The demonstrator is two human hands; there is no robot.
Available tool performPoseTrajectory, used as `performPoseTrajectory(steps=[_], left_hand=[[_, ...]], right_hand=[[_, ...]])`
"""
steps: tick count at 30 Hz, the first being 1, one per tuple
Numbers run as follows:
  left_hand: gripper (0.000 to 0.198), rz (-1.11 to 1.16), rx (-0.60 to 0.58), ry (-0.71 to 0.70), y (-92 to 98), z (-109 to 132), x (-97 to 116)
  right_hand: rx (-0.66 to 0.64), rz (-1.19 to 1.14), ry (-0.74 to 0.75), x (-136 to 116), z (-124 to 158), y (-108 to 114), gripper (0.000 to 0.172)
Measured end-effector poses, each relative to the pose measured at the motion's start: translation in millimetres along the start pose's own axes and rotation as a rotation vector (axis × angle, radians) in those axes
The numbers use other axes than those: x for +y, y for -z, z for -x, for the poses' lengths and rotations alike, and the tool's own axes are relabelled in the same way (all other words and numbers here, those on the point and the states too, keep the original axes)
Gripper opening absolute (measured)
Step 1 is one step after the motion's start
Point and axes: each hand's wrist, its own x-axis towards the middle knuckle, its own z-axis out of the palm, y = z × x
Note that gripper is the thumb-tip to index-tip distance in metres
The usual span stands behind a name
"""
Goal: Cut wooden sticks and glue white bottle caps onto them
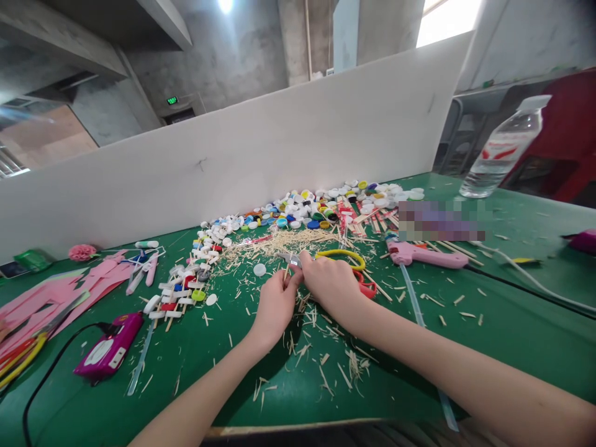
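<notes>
Near the middle of the green table [186, 366], my left hand [274, 307] is closed around a thin wooden stick [286, 272]. Touching it from the right, my right hand [328, 279] is closed on a small metal blade [291, 257] that points left over the stick. The blade's handle is hidden in the fingers. Scissors with yellow and red handles [347, 253] lie just behind and beside my right hand. Wood shavings [298, 241] are scattered around and below both hands, and a pale round cap [259, 269] lies left of them.
Many bottle caps [298, 208] line the white partition [279, 143]. A pink glue gun [426, 254] and water bottle [505, 149] are at the right. Left are a magenta power strip [112, 347], pink paper [69, 292], another pair of scissors [28, 357] and joined caps [172, 298].
</notes>
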Motion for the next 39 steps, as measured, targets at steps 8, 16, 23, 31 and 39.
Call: performPoseTrajectory(steps=[8,16,23,31,39], left_hand=[[0.048,-0.038,-0.008,0.002,0.8,-0.8,0.9],[0.046,-0.045,0.027,-0.044,-1.0,1.9,0.8],[0.038,0.069,0.082,-0.067,3.4,-1.3,0.6],[0.033,0.177,-0.013,-0.095,1.9,3.4,1.8],[0.036,0.199,0.004,-0.087,4.5,-0.7,1.6]], right_hand=[[-0.016,0.028,-0.029,-2.4,5.7,8.1,0.036],[0.062,0.035,-0.183,19.3,-6.6,2.2,0.041],[0.025,-0.006,-0.129,26.6,-10.8,8.8,0.044],[-0.006,-0.203,0.116,21.1,-6.4,10.4,0.043],[-0.061,-0.15,0.184,21.1,-7.2,14.3,0.04]])
